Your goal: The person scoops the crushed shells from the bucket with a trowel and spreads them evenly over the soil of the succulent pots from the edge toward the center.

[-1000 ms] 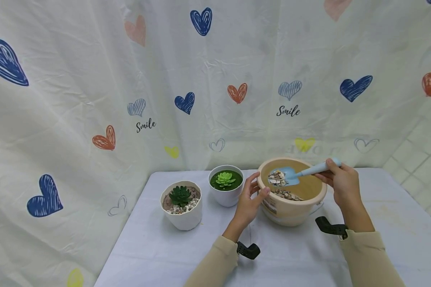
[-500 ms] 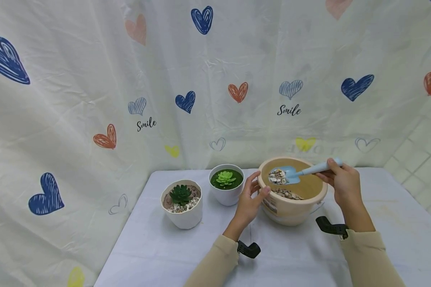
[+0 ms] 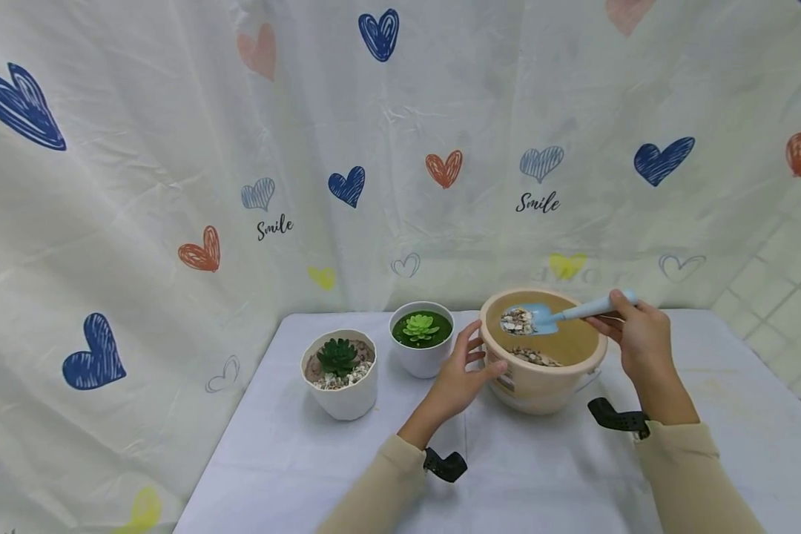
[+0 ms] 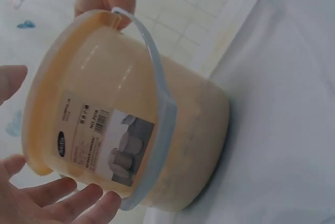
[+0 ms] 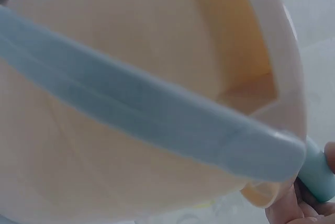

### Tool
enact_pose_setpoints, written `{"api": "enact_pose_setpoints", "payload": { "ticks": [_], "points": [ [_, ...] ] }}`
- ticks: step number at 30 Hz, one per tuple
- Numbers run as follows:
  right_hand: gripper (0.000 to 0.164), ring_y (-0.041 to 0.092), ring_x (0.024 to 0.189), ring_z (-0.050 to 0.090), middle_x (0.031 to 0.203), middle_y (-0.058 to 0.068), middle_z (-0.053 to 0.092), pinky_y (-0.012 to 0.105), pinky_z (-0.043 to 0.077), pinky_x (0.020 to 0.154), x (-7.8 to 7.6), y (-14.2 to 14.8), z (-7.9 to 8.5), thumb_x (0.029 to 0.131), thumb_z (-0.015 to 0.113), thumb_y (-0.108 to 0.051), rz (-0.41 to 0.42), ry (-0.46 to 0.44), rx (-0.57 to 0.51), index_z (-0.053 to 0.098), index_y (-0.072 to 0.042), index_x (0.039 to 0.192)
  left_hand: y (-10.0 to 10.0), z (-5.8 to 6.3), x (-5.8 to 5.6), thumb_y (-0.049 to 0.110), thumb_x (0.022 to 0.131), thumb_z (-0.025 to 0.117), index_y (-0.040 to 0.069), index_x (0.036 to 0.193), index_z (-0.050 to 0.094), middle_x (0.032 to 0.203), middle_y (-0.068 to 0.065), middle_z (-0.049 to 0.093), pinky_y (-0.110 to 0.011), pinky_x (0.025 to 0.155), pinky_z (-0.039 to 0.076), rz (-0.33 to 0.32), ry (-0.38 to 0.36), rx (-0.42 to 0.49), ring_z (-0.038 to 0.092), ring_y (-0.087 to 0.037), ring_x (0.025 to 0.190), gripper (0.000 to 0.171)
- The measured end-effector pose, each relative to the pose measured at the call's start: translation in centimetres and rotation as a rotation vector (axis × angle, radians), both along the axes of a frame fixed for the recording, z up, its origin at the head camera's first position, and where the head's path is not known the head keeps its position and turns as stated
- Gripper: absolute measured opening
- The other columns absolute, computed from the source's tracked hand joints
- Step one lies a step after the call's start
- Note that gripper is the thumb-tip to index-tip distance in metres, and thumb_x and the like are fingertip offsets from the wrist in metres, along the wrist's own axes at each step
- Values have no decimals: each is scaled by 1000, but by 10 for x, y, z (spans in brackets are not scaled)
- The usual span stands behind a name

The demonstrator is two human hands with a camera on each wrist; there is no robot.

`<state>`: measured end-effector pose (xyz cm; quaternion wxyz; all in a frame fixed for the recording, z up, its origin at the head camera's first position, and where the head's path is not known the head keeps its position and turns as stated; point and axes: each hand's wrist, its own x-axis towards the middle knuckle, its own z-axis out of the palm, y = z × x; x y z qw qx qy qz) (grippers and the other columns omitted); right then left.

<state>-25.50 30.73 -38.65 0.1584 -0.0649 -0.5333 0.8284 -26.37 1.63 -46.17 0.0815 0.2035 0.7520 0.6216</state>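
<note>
A beige plastic bucket [image 3: 541, 387] stands on the table, with pebbles [image 3: 534, 357] in its bottom. My left hand [image 3: 463, 378] is at its left side, thumb and fingers spread; in the left wrist view the fingers [image 4: 63, 198] are relaxed beside the wall near the rim. My right hand [image 3: 643, 341] grips the handle of a light blue trowel [image 3: 590, 309]. The trowel's blade is over the bucket opening, loaded with small pebbles [image 3: 518, 321]. In the right wrist view the bucket's blue-grey bail handle [image 5: 141, 103] covers much of the picture, and only part of the hand shows.
To the left stand a white pot with a dark green succulent [image 3: 337, 357] and a smaller white pot with a light green succulent [image 3: 420, 329]. A curtain printed with hearts [image 3: 400, 148] hangs right behind the white-covered table [image 3: 267, 460].
My left hand has loosened from the bucket's rim, its thumb now lower and wrist shifted left. My right hand keeps the loaded trowel over the bucket. The head view has tilted down slightly.
</note>
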Motion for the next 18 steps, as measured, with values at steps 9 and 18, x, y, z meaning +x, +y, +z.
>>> {"api": "enact_pose_setpoints", "payload": {
  "ticks": [9,18],
  "points": [
    [21,16,78,77,84,6,73,27,61,74,3,-18,15,98,68,-25,31,67,-60,68,-4,99,-54,36,21,38,97,70,31,149,45,146,-3,58,-50,110,47,-61,152,-105,59,-24,132,58],
    [23,16,80,77,89,5,71,27,61,76,-5,-55,29,99,66,-26,104,64,-34,63,-6,110,-135,59,18,24,94,74,17,120,69,115,1,74,-36,98,56,290,657,-139,70,-15,110,27]
  ]
}}
